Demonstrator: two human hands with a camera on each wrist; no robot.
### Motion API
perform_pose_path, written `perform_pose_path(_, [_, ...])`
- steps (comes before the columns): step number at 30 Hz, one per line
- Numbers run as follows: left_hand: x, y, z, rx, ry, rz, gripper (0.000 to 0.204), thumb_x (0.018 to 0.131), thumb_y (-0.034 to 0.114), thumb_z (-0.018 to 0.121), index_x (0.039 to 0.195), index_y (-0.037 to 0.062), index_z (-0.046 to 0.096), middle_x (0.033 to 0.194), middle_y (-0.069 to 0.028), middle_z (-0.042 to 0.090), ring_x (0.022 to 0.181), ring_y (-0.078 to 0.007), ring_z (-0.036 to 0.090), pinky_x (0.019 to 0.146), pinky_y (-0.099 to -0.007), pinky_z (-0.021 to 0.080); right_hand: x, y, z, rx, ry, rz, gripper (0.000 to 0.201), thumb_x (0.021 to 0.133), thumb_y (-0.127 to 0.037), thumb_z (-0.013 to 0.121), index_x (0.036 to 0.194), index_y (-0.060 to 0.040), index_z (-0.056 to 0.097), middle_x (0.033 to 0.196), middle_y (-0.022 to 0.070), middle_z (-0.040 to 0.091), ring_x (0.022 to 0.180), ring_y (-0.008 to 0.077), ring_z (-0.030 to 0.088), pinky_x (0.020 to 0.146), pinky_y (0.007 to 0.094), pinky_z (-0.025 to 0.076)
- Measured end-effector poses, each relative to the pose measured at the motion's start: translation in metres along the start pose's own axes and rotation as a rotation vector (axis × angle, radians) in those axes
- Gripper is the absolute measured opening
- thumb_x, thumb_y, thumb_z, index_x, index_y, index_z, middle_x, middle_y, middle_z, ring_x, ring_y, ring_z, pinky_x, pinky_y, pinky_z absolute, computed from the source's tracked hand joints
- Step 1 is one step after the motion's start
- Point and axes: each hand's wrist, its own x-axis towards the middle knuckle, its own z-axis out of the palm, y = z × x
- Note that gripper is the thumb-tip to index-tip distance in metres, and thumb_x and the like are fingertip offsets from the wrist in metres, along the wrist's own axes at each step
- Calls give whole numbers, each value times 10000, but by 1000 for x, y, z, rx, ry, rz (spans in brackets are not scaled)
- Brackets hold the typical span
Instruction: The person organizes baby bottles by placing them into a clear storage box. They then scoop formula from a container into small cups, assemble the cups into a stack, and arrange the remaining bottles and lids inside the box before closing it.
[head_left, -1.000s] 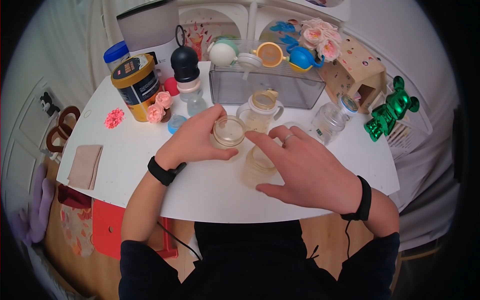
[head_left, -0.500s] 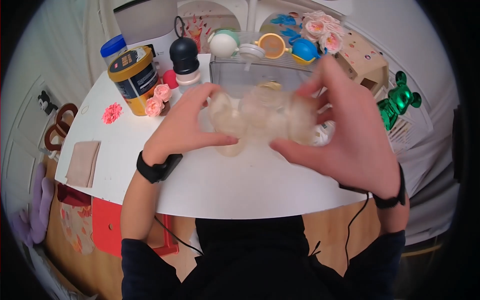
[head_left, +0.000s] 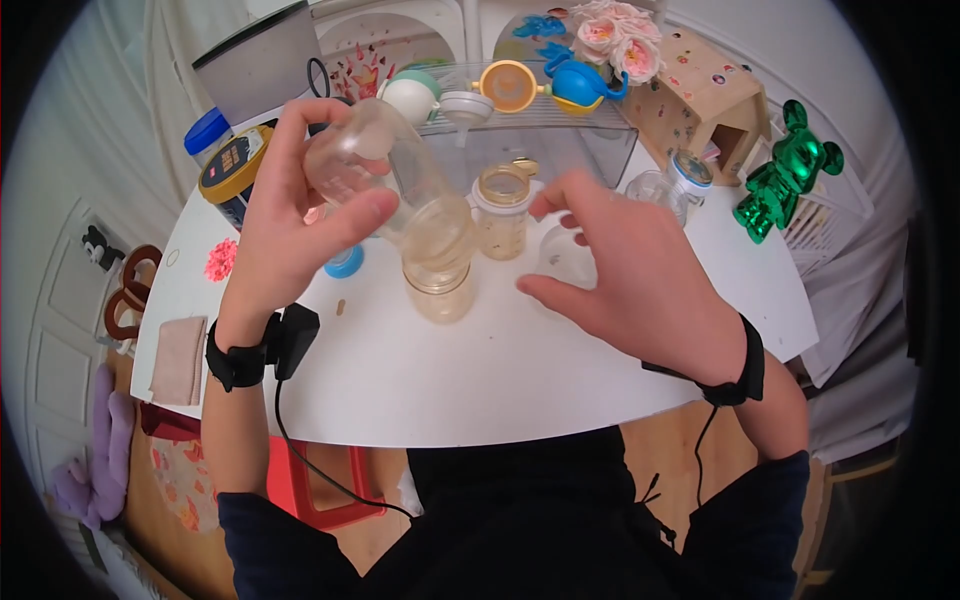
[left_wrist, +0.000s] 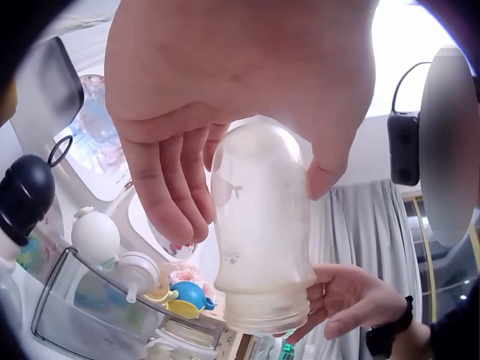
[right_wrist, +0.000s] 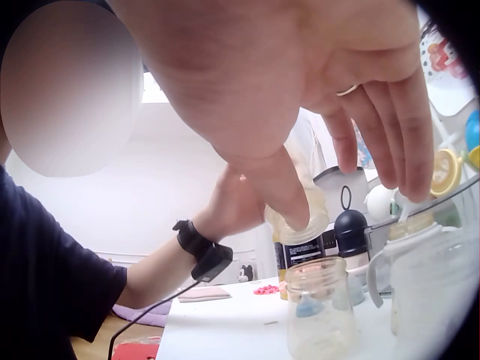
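My left hand (head_left: 265, 225) grips a clear baby bottle (head_left: 375, 150) around its base, thumb on one side and fingers on the other. The bottle is tipped with its threaded mouth downward, which the left wrist view shows close up. Below it an amber-tinted open baby bottle (head_left: 440, 300) stands upright on the table; the raised neck overlaps its rim in the head view. My right hand (head_left: 640, 260) hovers to the right with thumb and fingers apart, holding nothing. Nearest to it are a handled bottle (head_left: 503, 222) and a clear empty-looking vessel (head_left: 567, 256).
The white table (head_left: 480, 390) curves toward me. Behind the bottles stands a grey see-through box (head_left: 590, 150) with bottle tops on it. A blue cap (head_left: 343, 260) and pink beads (head_left: 221, 259) lie left; a lidded jar (head_left: 690, 172) and green bear figure (head_left: 785, 185) stand right.
The right hand lifted and swung a bottle; now the left hand holds a bottle upside down, higher and further left. The left hand has left the amber bottle, and the right hand holds nothing.
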Motion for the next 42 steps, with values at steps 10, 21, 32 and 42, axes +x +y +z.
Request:
perform_pose_path(10, [2,-1,23,385,-108,-3,735,780,114,881,1403,94,491,1164,-43,690,957,-119,675,843,-287,553,-42,14,-1,-115,-97,94,398,842,-211,903,1137,-99,661,1099,121,738,968,342,698,788,456,564])
perform_pose_path(21, [11,7,21,183,18,135,719,794,152,918,1390,78,523,1161,-64,708,911,-120,668,812,-293,563,-55,26,-1,-146,-15,101,440,857,-151,873,1193,8,639,1097,215,704,1051,404,682,881,477,579])
perform_pose_path(32, [50,20,109,197,-330,174,743,813,126,921,1405,102,472,1217,-79,682,1001,-162,706,919,-309,585,-67,26,-3,97,-28,269,838,887,-181,864,1520,34,359,1002,297,727,915,457,753,782,514,606])
perform_pose_path(42, [46,3,126,330,-431,162,708,810,211,925,1344,92,476,972,-108,716,859,-217,710,843,-342,580,-70,40,16,126,-59,227,818,919,-154,820,1516,57,302,821,284,707,759,492,729,670,518,587])
